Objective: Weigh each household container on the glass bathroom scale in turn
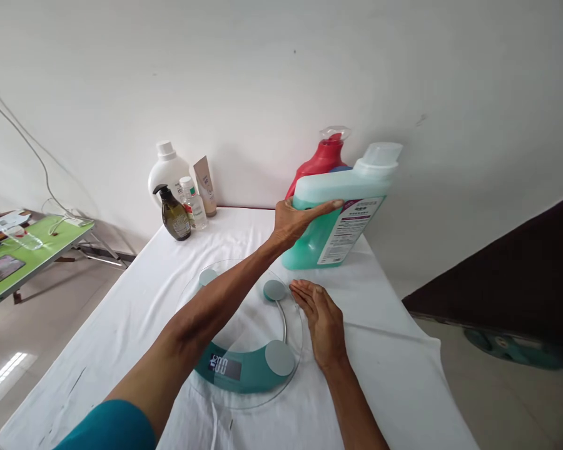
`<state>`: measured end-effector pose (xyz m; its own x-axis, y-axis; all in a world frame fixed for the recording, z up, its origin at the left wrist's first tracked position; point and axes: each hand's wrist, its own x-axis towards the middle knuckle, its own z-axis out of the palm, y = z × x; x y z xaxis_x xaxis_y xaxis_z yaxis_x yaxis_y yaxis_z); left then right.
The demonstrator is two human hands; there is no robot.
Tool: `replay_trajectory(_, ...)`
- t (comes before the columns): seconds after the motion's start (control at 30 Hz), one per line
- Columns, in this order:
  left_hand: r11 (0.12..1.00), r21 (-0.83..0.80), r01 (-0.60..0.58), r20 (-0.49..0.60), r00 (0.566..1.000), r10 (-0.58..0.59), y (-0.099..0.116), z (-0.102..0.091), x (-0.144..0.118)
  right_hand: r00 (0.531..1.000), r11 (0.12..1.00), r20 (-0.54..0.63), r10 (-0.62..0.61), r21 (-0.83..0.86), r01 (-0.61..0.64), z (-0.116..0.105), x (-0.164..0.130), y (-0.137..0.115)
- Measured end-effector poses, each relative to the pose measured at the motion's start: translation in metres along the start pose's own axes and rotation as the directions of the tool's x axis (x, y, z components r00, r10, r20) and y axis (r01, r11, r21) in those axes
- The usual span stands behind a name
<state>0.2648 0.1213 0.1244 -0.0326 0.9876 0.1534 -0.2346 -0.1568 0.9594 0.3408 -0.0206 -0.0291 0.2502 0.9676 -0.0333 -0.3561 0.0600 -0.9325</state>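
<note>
My left hand (296, 222) grips a large bottle of green liquid (309, 240) by its left side, thumb across the front. The bottle has a white cap and a white label, and leans to the right over the far right of the table. Its base is close to the cloth; whether it touches, I cannot tell. A round glass bathroom scale (241, 375) with teal parts lies under my left forearm, its display lit with zeros. Beside the scale's right edge is my right hand (321, 319), fingers stretched out together and holding nothing.
A red bottle (316, 162) stands behind the green one. At the back left are a white bottle (166, 169), a dark pump bottle (175, 215), a small clear bottle (194, 206) and a beige tube (205, 184). A green table (51, 244) is further left.
</note>
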Motion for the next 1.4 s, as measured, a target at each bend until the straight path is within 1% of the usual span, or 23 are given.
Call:
replay_trajectory(0.1,0.998,0.022,-0.064,0.077,0.995,0.062,0.008,0.000,-0.004,0.999,0.998,0.052,0.006,-0.059,-0.003,0.000,0.000,-0.005)
replay_trajectory(0.13,0.996,0.033,-0.080,0.084,0.993,0.077,0.012,-0.003,-0.006,0.998,0.997,0.064,0.012,-0.072,-0.007,0.000,0.001,-0.006)
replay_trajectory(0.2,0.993,0.052,-0.107,0.080,0.992,0.103,0.020,-0.012,-0.010,0.997,0.997,0.079,0.023,-0.081,-0.017,0.000,0.002,-0.009)
replay_trajectory(0.27,0.990,0.057,-0.127,0.048,0.991,0.124,0.030,-0.024,-0.016,0.996,0.996,0.081,0.024,-0.087,-0.017,0.001,0.003,-0.009)
replay_trajectory(0.4,0.979,0.068,-0.192,-0.045,0.980,0.196,0.059,-0.057,-0.033,0.997,0.994,0.074,0.021,-0.109,-0.013,0.001,0.005,-0.009)
replay_trajectory(0.53,0.959,0.067,-0.276,-0.142,0.949,0.283,0.094,-0.096,-0.058,0.997,0.990,0.073,0.018,-0.138,-0.007,0.002,0.006,-0.008)
replay_trajectory(0.63,0.952,0.087,-0.293,-0.169,0.937,0.304,0.112,-0.128,-0.082,0.997,0.988,0.072,0.007,-0.156,0.005,0.002,0.007,-0.007)
replay_trajectory(0.7,0.952,0.101,-0.289,-0.172,0.937,0.303,0.118,-0.146,-0.099,0.998,0.986,0.070,0.000,-0.167,0.012,0.002,0.007,-0.006)
replay_trajectory(0.77,0.955,0.105,-0.277,-0.178,0.940,0.292,0.117,-0.161,-0.116,0.998,0.986,0.057,0.002,-0.166,0.007,0.002,0.008,-0.005)
replay_trajectory(0.83,0.961,0.105,-0.254,-0.190,0.944,0.270,0.112,-0.172,-0.131,0.999,0.988,0.038,0.011,-0.152,-0.005,0.003,0.008,-0.004)
replay_trajectory(0.97,0.976,0.088,-0.201,-0.191,0.958,0.215,0.098,-0.182,-0.150,1.000,0.991,0.023,0.017,-0.130,-0.014,0.003,0.008,-0.003)
replay_trajectory(1.07,0.980,0.065,-0.188,-0.177,0.964,0.197,0.089,-0.184,-0.155,0.999,0.991,0.035,0.002,-0.133,0.003,0.003,0.007,-0.003)
replay_trajectory(1.17,0.983,0.059,-0.176,-0.185,0.965,0.184,0.083,-0.185,-0.156,0.999,0.991,0.052,-0.008,-0.132,0.015,0.001,0.007,-0.002)
replay_trajectory(1.3,0.984,0.074,-0.160,-0.188,0.967,0.171,0.078,-0.187,-0.156,0.999,0.993,0.044,-0.006,-0.121,0.012,0.001,0.009,-0.001)
replay_trajectory(1.4,0.980,0.106,-0.167,-0.168,0.969,0.183,0.075,-0.192,-0.156,0.999,0.992,0.045,-0.002,-0.126,0.007,0.001,0.008,-0.001)
